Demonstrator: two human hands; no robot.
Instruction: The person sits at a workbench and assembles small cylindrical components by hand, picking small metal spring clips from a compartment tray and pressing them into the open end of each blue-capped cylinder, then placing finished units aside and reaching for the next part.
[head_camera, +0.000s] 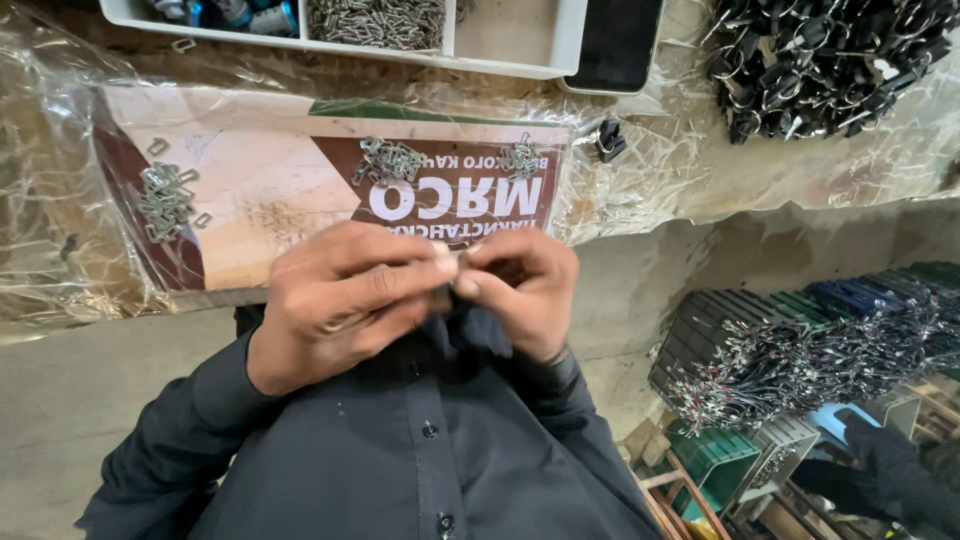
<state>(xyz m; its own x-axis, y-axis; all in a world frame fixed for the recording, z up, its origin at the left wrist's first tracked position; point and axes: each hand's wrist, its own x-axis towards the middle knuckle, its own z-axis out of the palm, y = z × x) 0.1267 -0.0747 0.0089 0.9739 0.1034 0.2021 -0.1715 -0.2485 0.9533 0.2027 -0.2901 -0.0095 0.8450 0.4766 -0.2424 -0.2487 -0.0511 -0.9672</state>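
Note:
My left hand (340, 300) and my right hand (525, 285) meet close to my chest, fingertips pinched together on a small dark part (452, 290) that is mostly hidden between them. Both hands hover just in front of the edge of the plastic-covered workbench (80, 250). On the bench beyond them lie small piles of metal clips (165, 200), with further clip piles (388, 160) on a printed cardboard sheet (280, 190).
A white compartment tray (500, 40) with metal pieces stands at the far edge. A heap of black key rings with clips (830, 60) lies at far right, one black clip (610, 140) apart. Crates draped with strung parts (800, 350) stand below right.

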